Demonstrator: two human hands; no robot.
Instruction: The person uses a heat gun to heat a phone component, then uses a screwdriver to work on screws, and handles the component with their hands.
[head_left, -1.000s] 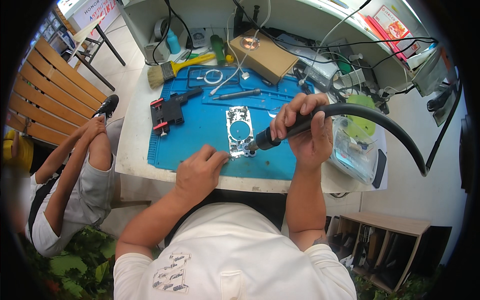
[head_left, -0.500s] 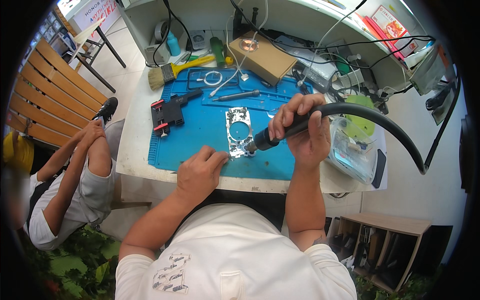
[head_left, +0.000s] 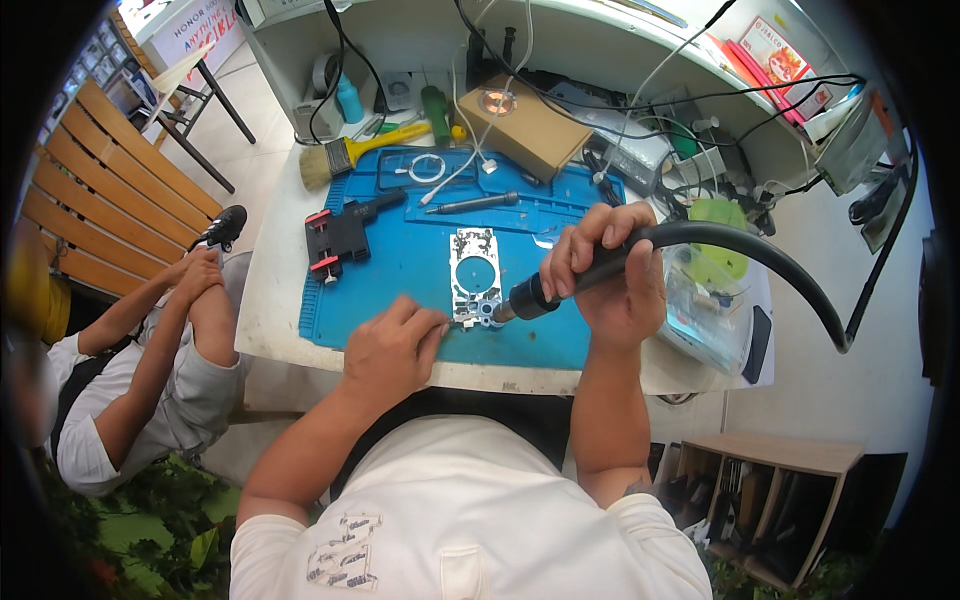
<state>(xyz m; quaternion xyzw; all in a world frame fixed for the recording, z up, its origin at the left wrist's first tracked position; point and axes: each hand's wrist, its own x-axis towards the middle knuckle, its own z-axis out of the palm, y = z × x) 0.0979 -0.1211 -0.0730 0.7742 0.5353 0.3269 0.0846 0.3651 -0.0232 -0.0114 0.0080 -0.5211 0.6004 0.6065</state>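
A silvery metal phone mid-frame [head_left: 461, 292] with a large round opening lies on the blue work mat [head_left: 400, 290]. My right hand [head_left: 610, 275] is wrapped round a black hot-air gun handpiece [head_left: 575, 278] with a thick black hose. Its metal nozzle [head_left: 503, 312] points at the lower right part of the frame, close above it; whether they touch I cannot tell. My left hand [head_left: 393, 345] is closed in a pinch at the frame's lower left corner. What sits between those fingertips is too small to make out.
A black clamp holder [head_left: 340, 238], a pen-like tool [head_left: 472, 204] and a white cable [head_left: 426, 168] lie on the mat. Behind are a yellow-handled brush [head_left: 345, 154] and a cardboard box [head_left: 525, 128]. A plastic tub [head_left: 710, 310] stands right; a person [head_left: 150, 370] sits left.
The nozzle has shifted slightly down along the frame's lower end. My left hand keeps its pinch beside the corner. The whole view has also drifted a little.
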